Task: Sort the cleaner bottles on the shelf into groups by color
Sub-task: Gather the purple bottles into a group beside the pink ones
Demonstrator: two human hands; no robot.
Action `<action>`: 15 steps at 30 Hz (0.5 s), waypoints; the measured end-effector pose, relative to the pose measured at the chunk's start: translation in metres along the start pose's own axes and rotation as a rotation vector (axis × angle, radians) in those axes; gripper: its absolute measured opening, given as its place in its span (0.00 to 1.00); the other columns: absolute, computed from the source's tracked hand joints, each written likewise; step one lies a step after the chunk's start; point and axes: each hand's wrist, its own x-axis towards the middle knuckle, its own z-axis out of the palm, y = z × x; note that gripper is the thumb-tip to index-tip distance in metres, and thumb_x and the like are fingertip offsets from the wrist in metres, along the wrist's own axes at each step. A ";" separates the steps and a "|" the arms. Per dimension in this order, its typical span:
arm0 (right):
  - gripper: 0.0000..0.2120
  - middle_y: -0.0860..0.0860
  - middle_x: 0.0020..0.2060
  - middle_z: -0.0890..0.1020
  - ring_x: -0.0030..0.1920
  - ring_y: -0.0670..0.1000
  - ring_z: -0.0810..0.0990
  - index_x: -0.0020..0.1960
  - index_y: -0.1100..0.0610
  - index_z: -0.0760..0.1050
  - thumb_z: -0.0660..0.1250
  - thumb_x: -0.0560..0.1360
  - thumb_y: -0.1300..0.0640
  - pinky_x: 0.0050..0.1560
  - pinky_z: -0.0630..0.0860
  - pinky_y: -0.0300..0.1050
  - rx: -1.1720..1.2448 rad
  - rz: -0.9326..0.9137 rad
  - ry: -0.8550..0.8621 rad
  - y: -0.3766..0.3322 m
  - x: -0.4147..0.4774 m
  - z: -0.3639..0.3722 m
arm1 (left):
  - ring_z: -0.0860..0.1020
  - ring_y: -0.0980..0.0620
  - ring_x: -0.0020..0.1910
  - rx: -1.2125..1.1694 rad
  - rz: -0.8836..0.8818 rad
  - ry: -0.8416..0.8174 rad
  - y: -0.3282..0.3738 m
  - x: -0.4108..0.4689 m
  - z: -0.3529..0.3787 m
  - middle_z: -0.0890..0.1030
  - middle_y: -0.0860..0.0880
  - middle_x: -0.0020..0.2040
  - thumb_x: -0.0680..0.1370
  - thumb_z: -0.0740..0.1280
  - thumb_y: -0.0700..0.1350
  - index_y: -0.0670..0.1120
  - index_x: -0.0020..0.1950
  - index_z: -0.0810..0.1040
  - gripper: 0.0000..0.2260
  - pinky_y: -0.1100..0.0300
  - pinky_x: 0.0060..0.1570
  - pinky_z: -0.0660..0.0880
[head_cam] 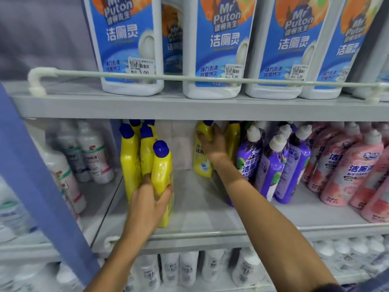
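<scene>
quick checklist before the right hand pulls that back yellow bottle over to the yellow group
1. Right hand grips the back yellow bottle: ok.
2. Left hand grips the front yellow bottle: ok.
3. Bare shelf between the two for the slide: ok.
4. All yellows in the yellow group: not ok, a stray yellow bottle stands beside the purple bottles.
5. Back bottle's cap tight: cannot tell.

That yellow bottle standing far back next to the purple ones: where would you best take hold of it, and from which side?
Take the yellow bottle by its narrow upper part just under the blue cap, coming from the front, where the shelf lies bare. A second yellow bottle and the purple bottles crowd its right side. The right hand holds it there.
</scene>
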 end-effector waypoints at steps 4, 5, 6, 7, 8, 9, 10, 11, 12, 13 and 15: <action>0.24 0.60 0.64 0.79 0.64 0.60 0.78 0.72 0.62 0.70 0.70 0.77 0.61 0.63 0.74 0.49 -0.285 -0.029 0.084 0.027 0.010 0.012 | 0.80 0.33 0.51 0.045 0.003 0.026 -0.006 -0.003 -0.016 0.83 0.41 0.48 0.78 0.72 0.51 0.47 0.57 0.73 0.13 0.49 0.47 0.74; 0.23 0.59 0.63 0.80 0.62 0.60 0.79 0.71 0.61 0.71 0.70 0.77 0.60 0.61 0.75 0.49 -0.344 -0.030 0.097 0.029 0.011 0.012 | 0.81 0.34 0.50 0.055 -0.003 0.031 -0.008 -0.002 -0.021 0.83 0.41 0.48 0.78 0.72 0.51 0.46 0.58 0.74 0.14 0.48 0.46 0.75; 0.22 0.58 0.60 0.81 0.58 0.59 0.80 0.69 0.60 0.73 0.71 0.77 0.57 0.56 0.75 0.48 -0.410 -0.026 0.085 0.029 0.010 0.009 | 0.81 0.34 0.49 0.057 -0.006 0.032 -0.010 -0.002 -0.025 0.83 0.41 0.47 0.78 0.72 0.51 0.45 0.59 0.74 0.15 0.48 0.46 0.76; 0.20 0.58 0.56 0.82 0.55 0.59 0.81 0.66 0.60 0.74 0.72 0.77 0.54 0.51 0.73 0.47 -0.451 -0.005 0.058 0.025 0.007 0.006 | 0.81 0.35 0.49 0.059 -0.012 0.032 -0.012 -0.001 -0.029 0.84 0.42 0.47 0.78 0.72 0.51 0.45 0.60 0.75 0.15 0.49 0.45 0.76; 0.19 0.59 0.54 0.83 0.52 0.59 0.80 0.64 0.60 0.76 0.72 0.77 0.51 0.47 0.70 0.46 -0.441 0.031 0.023 0.024 0.006 0.003 | 0.81 0.35 0.49 0.060 -0.016 0.035 -0.014 0.000 -0.032 0.84 0.42 0.48 0.78 0.72 0.50 0.45 0.61 0.75 0.16 0.49 0.46 0.76; 0.18 0.59 0.51 0.83 0.50 0.59 0.80 0.61 0.60 0.77 0.72 0.77 0.49 0.45 0.69 0.46 -0.419 0.062 -0.013 0.019 0.002 -0.001 | 0.81 0.35 0.50 0.063 -0.025 0.040 -0.017 0.000 -0.035 0.84 0.42 0.49 0.78 0.72 0.50 0.44 0.62 0.76 0.16 0.49 0.47 0.77; 0.18 0.59 0.49 0.84 0.48 0.59 0.80 0.58 0.60 0.78 0.71 0.78 0.47 0.44 0.69 0.46 -0.410 0.080 -0.035 0.017 -0.003 -0.004 | 0.81 0.35 0.51 0.062 -0.034 0.045 -0.020 0.001 -0.038 0.84 0.42 0.50 0.78 0.73 0.50 0.44 0.62 0.76 0.17 0.49 0.48 0.77; 0.18 0.59 0.47 0.84 0.47 0.60 0.81 0.55 0.60 0.79 0.71 0.77 0.45 0.43 0.71 0.48 -0.418 0.074 -0.045 0.015 -0.010 -0.007 | 0.82 0.35 0.52 0.059 -0.047 0.049 -0.022 0.001 -0.041 0.84 0.42 0.50 0.78 0.73 0.50 0.44 0.62 0.77 0.16 0.49 0.49 0.77; 0.18 0.58 0.44 0.84 0.46 0.61 0.82 0.51 0.59 0.79 0.71 0.77 0.43 0.43 0.74 0.50 -0.438 0.052 -0.046 0.013 -0.018 -0.009 | 0.82 0.36 0.52 0.053 -0.057 0.057 -0.024 0.001 -0.043 0.84 0.42 0.50 0.78 0.73 0.50 0.44 0.62 0.77 0.16 0.49 0.49 0.76; 0.19 0.58 0.41 0.84 0.44 0.62 0.82 0.47 0.57 0.79 0.71 0.76 0.41 0.42 0.76 0.51 -0.468 0.028 -0.038 0.010 -0.030 -0.010 | 0.82 0.36 0.53 0.049 -0.071 0.069 -0.025 0.002 -0.046 0.84 0.43 0.50 0.78 0.73 0.50 0.44 0.61 0.77 0.16 0.49 0.50 0.77; 0.20 0.56 0.38 0.83 0.41 0.63 0.82 0.43 0.55 0.78 0.70 0.74 0.37 0.40 0.77 0.51 -0.543 -0.024 -0.012 0.000 -0.059 -0.011 | 0.81 0.36 0.55 0.039 -0.096 0.109 -0.029 0.004 -0.049 0.84 0.41 0.53 0.79 0.72 0.51 0.44 0.62 0.77 0.16 0.47 0.53 0.77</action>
